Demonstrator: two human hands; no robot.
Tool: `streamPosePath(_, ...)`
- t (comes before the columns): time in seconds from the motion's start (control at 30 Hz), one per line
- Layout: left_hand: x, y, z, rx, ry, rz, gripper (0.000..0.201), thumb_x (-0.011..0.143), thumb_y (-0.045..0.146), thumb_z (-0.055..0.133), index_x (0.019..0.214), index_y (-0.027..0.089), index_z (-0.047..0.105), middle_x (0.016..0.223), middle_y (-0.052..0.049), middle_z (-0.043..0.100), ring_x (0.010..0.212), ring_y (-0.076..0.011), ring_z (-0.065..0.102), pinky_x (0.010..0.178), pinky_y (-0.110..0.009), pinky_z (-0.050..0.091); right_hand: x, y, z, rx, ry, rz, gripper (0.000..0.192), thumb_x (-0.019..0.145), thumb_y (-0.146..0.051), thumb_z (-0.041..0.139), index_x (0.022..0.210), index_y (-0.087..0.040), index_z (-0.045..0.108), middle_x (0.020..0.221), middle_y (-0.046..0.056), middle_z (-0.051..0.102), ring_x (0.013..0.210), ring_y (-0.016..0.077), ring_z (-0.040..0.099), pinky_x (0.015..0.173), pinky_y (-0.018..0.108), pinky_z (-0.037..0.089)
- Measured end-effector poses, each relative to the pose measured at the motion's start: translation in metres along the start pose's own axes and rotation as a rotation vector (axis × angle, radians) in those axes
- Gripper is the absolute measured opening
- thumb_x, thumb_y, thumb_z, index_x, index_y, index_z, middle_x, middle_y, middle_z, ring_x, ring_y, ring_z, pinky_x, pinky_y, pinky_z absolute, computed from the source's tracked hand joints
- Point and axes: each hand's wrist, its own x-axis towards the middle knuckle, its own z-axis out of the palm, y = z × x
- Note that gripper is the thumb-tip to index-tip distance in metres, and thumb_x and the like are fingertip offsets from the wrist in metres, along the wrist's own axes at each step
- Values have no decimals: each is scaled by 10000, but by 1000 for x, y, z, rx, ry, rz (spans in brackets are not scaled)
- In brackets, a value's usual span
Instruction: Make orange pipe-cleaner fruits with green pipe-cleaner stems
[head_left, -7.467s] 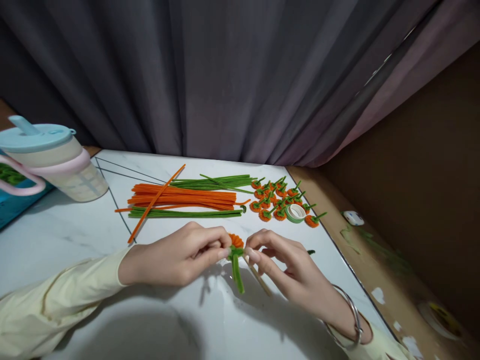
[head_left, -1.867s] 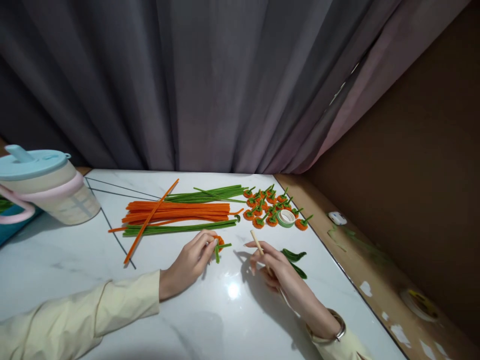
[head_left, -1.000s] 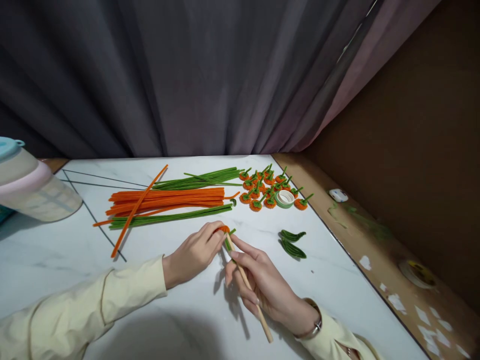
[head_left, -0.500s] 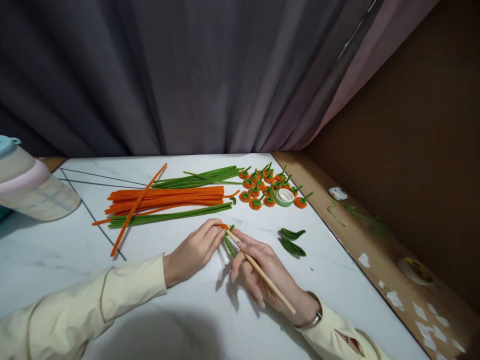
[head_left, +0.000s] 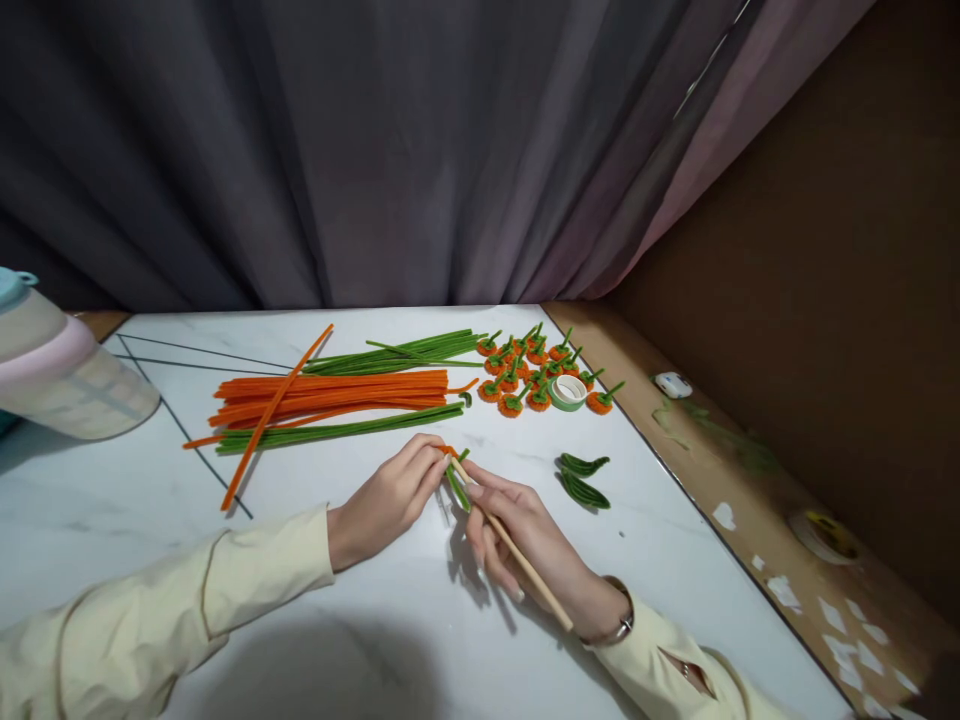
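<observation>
My left hand (head_left: 397, 495) pinches a small orange and green pipe cleaner piece (head_left: 456, 485), mostly hidden by the fingers. Between the thumb and fingers of my right hand (head_left: 525, 530) is a thin wooden stick (head_left: 529, 570), its upper end touching or close to that piece. Beyond my hands lie a bundle of orange pipe cleaners (head_left: 337, 390) and green pipe cleaners (head_left: 352, 428). One loose orange pipe cleaner (head_left: 274, 425) crosses the bundles at a slant. Several finished orange pipe cleaner pieces with green tops (head_left: 511, 404) are grouped at the back right.
A roll of green tape (head_left: 568, 394) lies among the finished pieces. Two dark green leaf shapes (head_left: 585, 490) rest right of my hands. A large cup (head_left: 71, 380) stands at the left. White scraps (head_left: 784, 592) and another tape roll (head_left: 825, 538) are on the brown surface at right.
My right hand has shifted slightly, and the lower end of the stick has swung a little to the left. My left hand keeps its pinch in nearly the same place.
</observation>
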Motion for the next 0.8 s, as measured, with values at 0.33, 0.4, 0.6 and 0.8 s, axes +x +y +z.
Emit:
streamPosePath(0.33,2,5,1,-192,-26,-152,173,955,194,350,854,180,490,878,-47,545,835,-147,536,767,-275,446,-3,3,-3,-268,0,-16,585,865,-356,445,1384,-101,356,478,-43,574,255,49,413,276,127,285)
streamPosePath(0.4,2,6,1,-200,-34,-175,187,954,206,349,828,182,485,852,-40,543,808,-145,535,747,-273,445,-3,5,-4,-337,-4,-14,591,869,-352,421,1404,-121,325,477,-53,567,258,50,415,282,130,297)
streamPosePath(0.6,3,9,-1,-202,-23,-172,170,949,202,362,843,182,493,860,-39,548,806,-142,538,742,-262,444,-2,6,-4,-438,43,-42,596,815,-259,447,1393,-144,357,497,-73,558,274,45,420,312,141,337)
streamPosePath(0.8,4,10,-1,-225,-61,-193,184,947,194,364,809,180,485,836,-29,540,792,-137,531,738,-253,430,-4,9,-2,-561,70,-80,547,829,-237,376,1367,-144,399,474,-80,517,255,47,380,273,134,290)
